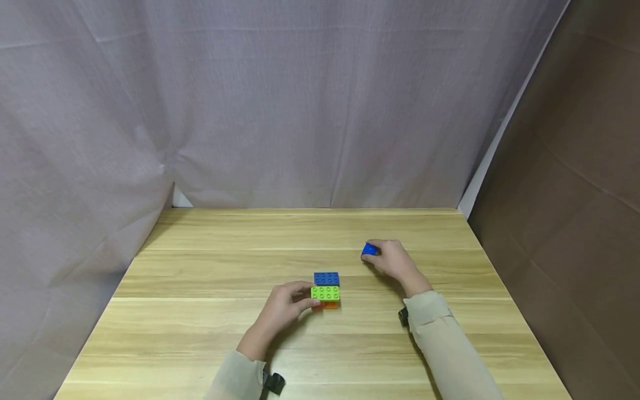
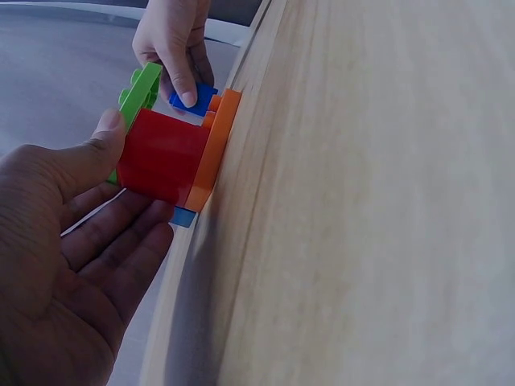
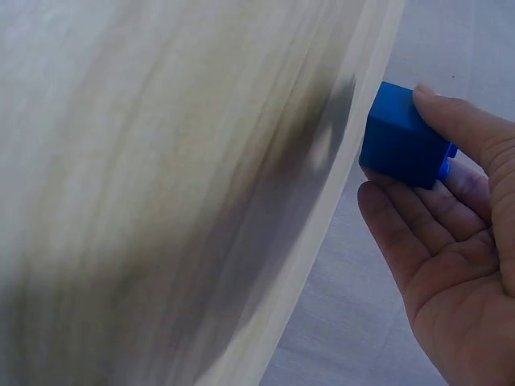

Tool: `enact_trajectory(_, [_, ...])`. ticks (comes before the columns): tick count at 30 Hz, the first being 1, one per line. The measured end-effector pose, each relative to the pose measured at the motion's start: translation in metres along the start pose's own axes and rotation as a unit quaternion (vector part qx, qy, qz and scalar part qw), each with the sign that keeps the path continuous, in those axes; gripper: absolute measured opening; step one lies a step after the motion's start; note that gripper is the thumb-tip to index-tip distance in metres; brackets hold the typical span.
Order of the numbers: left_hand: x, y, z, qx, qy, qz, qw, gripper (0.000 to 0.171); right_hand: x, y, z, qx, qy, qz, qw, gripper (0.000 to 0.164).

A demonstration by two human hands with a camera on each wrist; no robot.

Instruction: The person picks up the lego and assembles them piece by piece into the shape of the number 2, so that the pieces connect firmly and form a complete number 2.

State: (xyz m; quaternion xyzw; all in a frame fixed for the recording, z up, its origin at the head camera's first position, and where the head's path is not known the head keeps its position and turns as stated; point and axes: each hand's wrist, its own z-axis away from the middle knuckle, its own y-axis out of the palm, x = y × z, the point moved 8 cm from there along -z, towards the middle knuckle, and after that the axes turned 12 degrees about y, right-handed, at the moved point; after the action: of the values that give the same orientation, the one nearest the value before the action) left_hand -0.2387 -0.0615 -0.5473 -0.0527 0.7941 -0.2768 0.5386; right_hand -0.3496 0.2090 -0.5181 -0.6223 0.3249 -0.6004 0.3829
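In the head view my left hand [image 1: 280, 308] holds a small stack of toy building bricks by its left side. A lime-green brick [image 1: 325, 293] with studs tops the stack. Under it come a red brick [image 2: 161, 155], clear in the left wrist view, and an orange brick [image 1: 331, 305] at the bottom. Just behind the stack lies a darker blue studded brick [image 1: 326, 278]; I cannot tell whether they touch. Farther back and right, my right hand [image 1: 396, 261] pinches a small blue brick [image 3: 402, 141] between thumb and fingers, its studs turned toward the palm in the right wrist view.
A wood-grain table [image 1: 210, 266] lies beneath both hands. Grey cloth [image 1: 300, 111] hangs along its back and left edges, with a brown cloth [image 1: 565, 194] on the right. Each wrist carries a small black camera [image 1: 275, 383].
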Motion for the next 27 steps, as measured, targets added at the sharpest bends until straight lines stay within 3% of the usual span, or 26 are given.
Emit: enact_trajectory(27, [-0.0009,0.0000,-0.0001,0.000,0.003,-0.001,1.0000,0.042,0.0019,0.0004,0.0073,0.004,-0.007,-0.008,1.000,0.051])
